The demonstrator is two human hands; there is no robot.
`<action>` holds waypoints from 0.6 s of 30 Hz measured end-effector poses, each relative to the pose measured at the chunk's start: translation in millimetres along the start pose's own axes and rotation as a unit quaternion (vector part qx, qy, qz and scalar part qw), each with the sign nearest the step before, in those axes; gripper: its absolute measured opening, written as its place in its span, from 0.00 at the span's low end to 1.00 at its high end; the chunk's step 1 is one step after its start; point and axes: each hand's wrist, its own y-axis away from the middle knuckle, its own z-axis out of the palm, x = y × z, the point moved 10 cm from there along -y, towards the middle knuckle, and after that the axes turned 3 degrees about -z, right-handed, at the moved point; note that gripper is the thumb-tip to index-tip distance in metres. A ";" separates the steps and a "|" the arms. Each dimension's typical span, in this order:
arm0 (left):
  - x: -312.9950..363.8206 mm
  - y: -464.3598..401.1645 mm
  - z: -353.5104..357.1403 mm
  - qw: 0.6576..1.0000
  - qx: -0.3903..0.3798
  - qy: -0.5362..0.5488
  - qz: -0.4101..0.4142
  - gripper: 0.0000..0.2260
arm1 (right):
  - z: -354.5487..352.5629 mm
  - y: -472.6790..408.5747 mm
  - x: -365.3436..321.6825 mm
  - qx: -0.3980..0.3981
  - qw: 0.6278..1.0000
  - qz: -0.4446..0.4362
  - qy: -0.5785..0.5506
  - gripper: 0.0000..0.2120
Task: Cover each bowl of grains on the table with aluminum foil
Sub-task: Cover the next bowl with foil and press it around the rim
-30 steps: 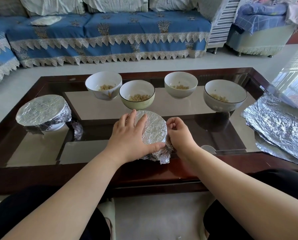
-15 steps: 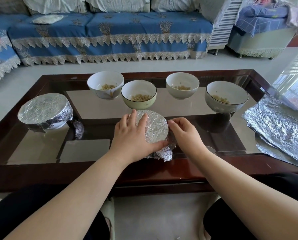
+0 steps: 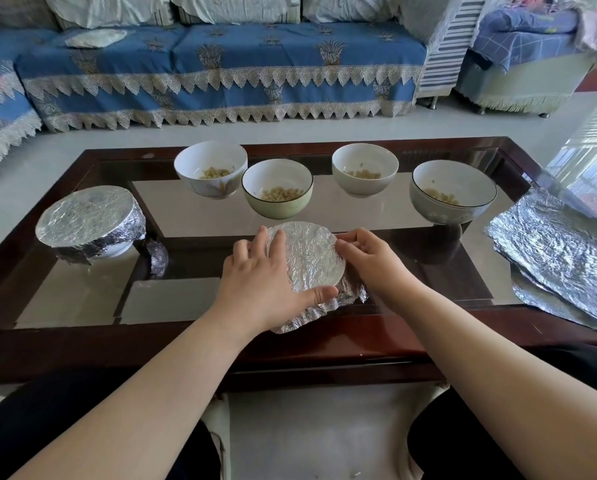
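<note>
Two bowls are wearing foil on the table point(image 3: 324, 344), four are standing uncovered. Foil sheets point(image 3: 560, 251) are lying right of the near wrapped bowl point(image 3: 307, 258). Left hand point(image 3: 259, 282) is pressing flat-fingered; right hand point(image 3: 369, 258) is pinching its rim, crimping. Next likely calls for fresh foil.

The person is wearing nothing on either forearm: both arms are showing bare from the lower edge of the view up to the wrists, with no sleeve, cuff, watch or band in sight. The left hand point(image 3: 260, 289) and the right hand point(image 3: 376, 263) are going ungloved, and no ring is showing on the visible fingers. Over the legs the person is wearing plain black clothing, which is appearing as dark, unpatterned fabric on the left thigh point(image 3: 47, 427) and the right thigh point(image 3: 470, 441) at the bottom corners.
</note>
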 end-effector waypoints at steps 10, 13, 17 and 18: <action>3.8 -5.5 7.1 0.999 0.011 0.043 0.031 0.55 | 26.9 17.7 16.3 -0.136 0.936 0.151 -0.288 0.06; 3.3 -6.0 7.5 0.999 0.011 0.042 0.031 0.54 | 30.6 18.4 16.3 -0.127 0.917 0.167 -0.340 0.06; 3.2 -5.9 8.1 0.999 0.010 0.041 0.033 0.54 | 30.5 16.8 18.1 -0.093 0.902 0.177 -0.382 0.07; 3.2 -5.9 8.2 0.999 0.010 0.041 0.034 0.54 | 29.2 15.8 20.2 -0.081 0.902 0.176 -0.386 0.08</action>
